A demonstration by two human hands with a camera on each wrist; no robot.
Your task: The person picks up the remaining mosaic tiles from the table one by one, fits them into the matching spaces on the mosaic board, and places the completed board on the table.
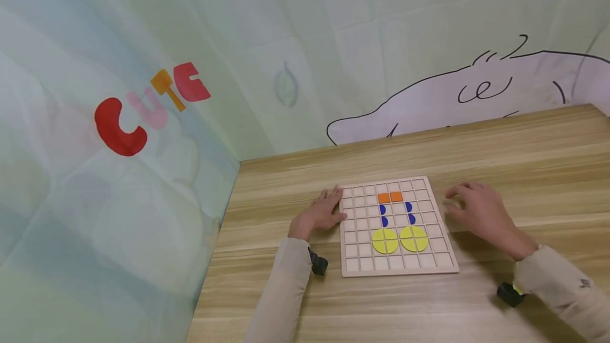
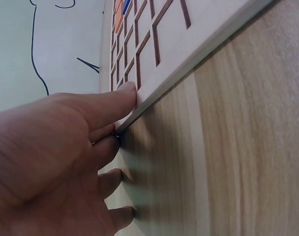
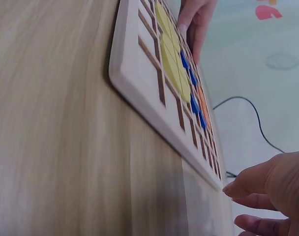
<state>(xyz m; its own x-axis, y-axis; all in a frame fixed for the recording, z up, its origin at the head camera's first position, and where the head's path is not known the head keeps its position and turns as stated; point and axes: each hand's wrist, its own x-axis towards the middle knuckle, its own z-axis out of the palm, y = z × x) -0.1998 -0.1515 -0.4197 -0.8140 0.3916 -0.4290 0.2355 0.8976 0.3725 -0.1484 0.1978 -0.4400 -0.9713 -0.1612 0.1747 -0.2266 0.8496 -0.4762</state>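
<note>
A pale wooden grid board [image 1: 400,273] lies flat on the table. My left hand [image 1: 320,214] rests at its left edge; in the left wrist view the thumb [image 2: 112,104] touches the rim and the other fingers reach down beside it. Just off the right edge, my right hand [image 1: 483,215] has loosely bent fingers with nothing visible in them. On the board sit two orange squares [image 1: 383,198] side by side, several blue half-round pieces [image 1: 384,221] in two columns, and yellow quarter pieces [image 1: 378,235] forming two discs.
The wood-grain table [image 1: 267,205] extends around the board. Behind it hangs a pale printed cloth [image 1: 305,25] with a line drawing, and coloured letters [image 1: 121,128] show at left. A dark wrist device [image 1: 318,263] sits by each sleeve.
</note>
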